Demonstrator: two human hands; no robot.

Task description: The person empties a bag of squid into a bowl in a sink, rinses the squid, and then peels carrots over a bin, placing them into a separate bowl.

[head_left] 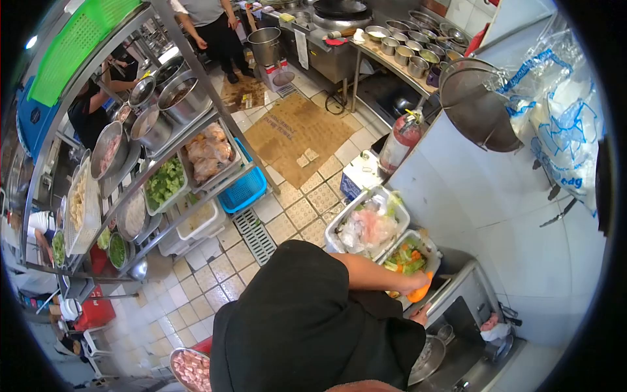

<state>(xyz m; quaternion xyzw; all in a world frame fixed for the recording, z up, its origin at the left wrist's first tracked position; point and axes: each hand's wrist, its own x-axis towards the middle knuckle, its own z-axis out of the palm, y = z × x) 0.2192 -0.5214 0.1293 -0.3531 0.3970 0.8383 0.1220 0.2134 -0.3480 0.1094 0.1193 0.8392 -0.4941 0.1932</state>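
Note:
My left hand (pixel 413 283), at the end of the upper bare arm, is closed round a bright orange object (pixel 419 291), which looks like a carrot. It is over the near end of a white bin (pixel 428 248) that holds green and orange vegetable pieces (pixel 406 257). Just below, my right hand (pixel 420 315) shows only in part at the edge of the metal sink (pixel 465 287). Its fingers look closed, and what they hold is too small to make out. My black clothing covers the lower middle of the view.
Beside the bin stands another white bin (pixel 369 225) with plastic bags. A fire extinguisher (pixel 401 140) is behind it. A metal rack (pixel 215 98) with food pans stands left, and a bowl of cut meat (pixel 191 369) lower left. Another person (pixel 212 32) stands near the stove.

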